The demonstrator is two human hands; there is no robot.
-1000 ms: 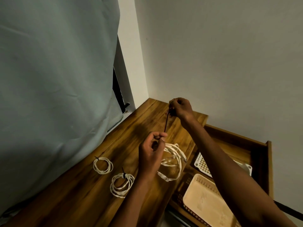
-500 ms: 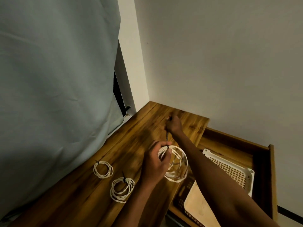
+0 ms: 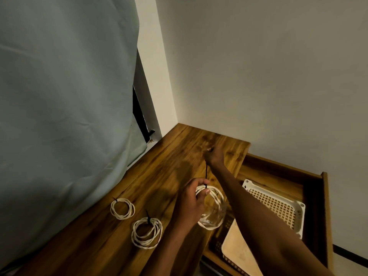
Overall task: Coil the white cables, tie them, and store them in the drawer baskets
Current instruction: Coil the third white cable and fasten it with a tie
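Observation:
My left hand grips a coiled white cable at its top, over the right edge of the wooden table. A thin black tie runs from the coil up to my right hand, which pinches its far end and holds it taut. Two more white coils lie on the table to the left, each bound with a black tie: a small one and a larger one. The open wooden drawer on the right holds a white basket and a beige basket.
A grey-green curtain hangs along the table's left side. White walls meet at the corner behind the table. A dark basket shows under the beige one in the drawer.
My right hand came down from well above the table and moved away from me, drawing the black tie out. My left hand lowered with the coil, which has pulled into a rounder bundle.

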